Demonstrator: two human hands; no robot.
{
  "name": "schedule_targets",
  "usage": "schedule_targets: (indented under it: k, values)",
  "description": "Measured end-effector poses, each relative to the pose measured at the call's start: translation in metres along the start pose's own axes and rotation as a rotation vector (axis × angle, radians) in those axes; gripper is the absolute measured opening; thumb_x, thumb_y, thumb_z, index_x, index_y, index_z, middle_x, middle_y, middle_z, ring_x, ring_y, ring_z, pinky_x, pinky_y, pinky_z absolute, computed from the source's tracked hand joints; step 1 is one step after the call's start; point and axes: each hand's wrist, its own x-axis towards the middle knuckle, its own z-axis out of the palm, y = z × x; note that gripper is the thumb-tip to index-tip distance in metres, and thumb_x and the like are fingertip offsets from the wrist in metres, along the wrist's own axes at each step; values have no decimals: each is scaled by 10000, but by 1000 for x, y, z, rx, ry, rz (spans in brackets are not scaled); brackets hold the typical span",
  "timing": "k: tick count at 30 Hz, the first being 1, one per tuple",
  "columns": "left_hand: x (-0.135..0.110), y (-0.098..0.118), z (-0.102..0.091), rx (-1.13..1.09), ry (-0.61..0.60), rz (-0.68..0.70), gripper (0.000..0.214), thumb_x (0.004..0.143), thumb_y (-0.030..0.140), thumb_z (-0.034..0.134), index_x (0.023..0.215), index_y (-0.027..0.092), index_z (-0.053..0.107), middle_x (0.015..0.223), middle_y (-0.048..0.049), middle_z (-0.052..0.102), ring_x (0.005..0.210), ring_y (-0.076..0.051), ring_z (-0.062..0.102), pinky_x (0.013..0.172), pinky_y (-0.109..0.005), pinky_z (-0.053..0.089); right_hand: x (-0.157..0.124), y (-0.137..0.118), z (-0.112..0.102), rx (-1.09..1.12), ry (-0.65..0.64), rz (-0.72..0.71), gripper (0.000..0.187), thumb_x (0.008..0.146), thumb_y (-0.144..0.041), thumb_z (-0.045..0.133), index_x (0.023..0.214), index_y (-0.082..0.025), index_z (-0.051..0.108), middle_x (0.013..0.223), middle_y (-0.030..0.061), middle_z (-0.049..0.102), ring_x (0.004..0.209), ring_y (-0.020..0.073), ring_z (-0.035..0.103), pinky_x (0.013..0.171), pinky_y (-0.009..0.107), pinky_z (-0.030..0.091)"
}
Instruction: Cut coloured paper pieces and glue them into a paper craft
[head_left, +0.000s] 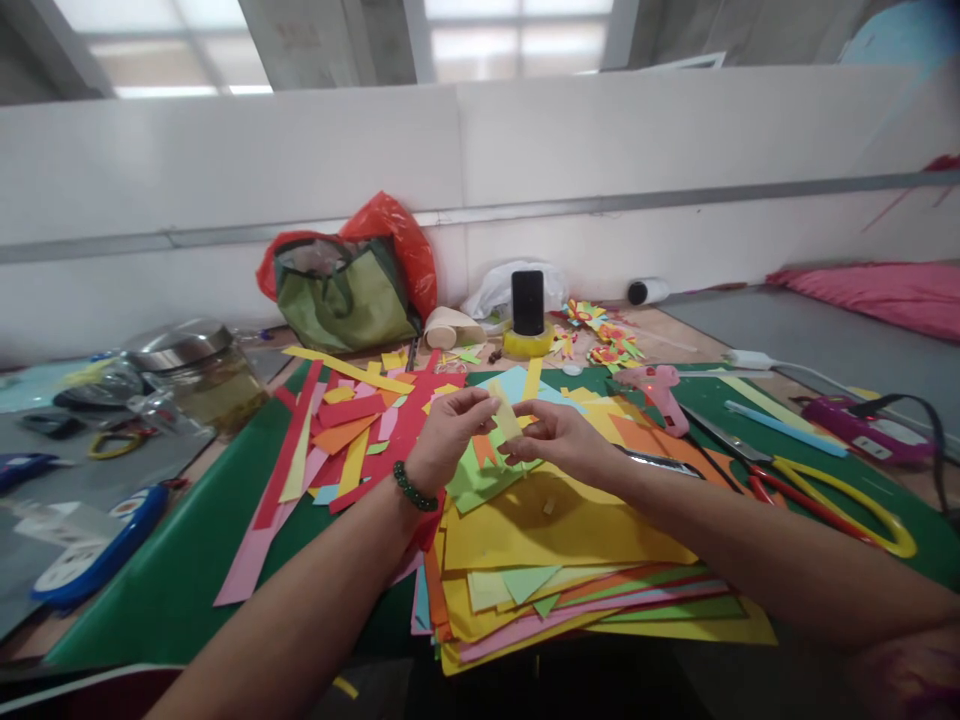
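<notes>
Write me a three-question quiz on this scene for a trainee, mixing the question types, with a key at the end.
1. Short answer: What do the left hand and the right hand hold between them?
2. Multiple choice: Which two colours show on the handles of the scissors?
A) Blue and white
B) Red and yellow
C) Black and green
3. Fill in the blank: The dark beaded bracelet is on the person's ____ wrist.

Key:
1. A small piece of pale yellow paper
2. B
3. left
</notes>
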Motion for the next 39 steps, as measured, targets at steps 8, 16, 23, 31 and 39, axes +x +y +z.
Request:
schedule_targets:
  k: [8,16,23,31,39]
  values:
    - [0,1,0,-55,42,-34,353,524,407,835,608,157,600,580,48,540,553,-70,502,614,-218,440,0,3,-8,10,-12,-21,471,655,-302,732,1058,-182,522,727,27,736,707,210,721,704,333,529]
    - [3,1,-4,-77,81,-53,375,506,399,848,636,151,598,605,49,549,554,-66,520,612,-212,439,2,10,-17,-72,-5,-181,425,674,-150,562,1093,-192,503,805,27,725,779,195,721,758,341,543]
    - [4,-1,-5,-78,40,-105,383,508,381,844,644,155,567,600,51,548,552,-72,547,596,-210,444,1,16,-18,-402,103,-588,366,765,-97,467,1090,-225,578,1014,60,694,871,156,687,742,304,553]
    - [4,-4,-3,-82,-29,-91,346,533,339,838,658,153,575,580,52,560,544,-78,573,620,-225,484,3,9,-11,-79,99,-270,253,757,-361,668,863,-212,493,733,-6,654,676,143,650,614,273,504]
    - [7,-4,-8,-37,-39,-51,324,569,363,822,714,149,627,642,21,622,611,-108,638,637,-220,480,8,7,-14,76,161,-147,369,622,-462,783,769,-180,596,689,-18,658,619,111,640,637,262,524]
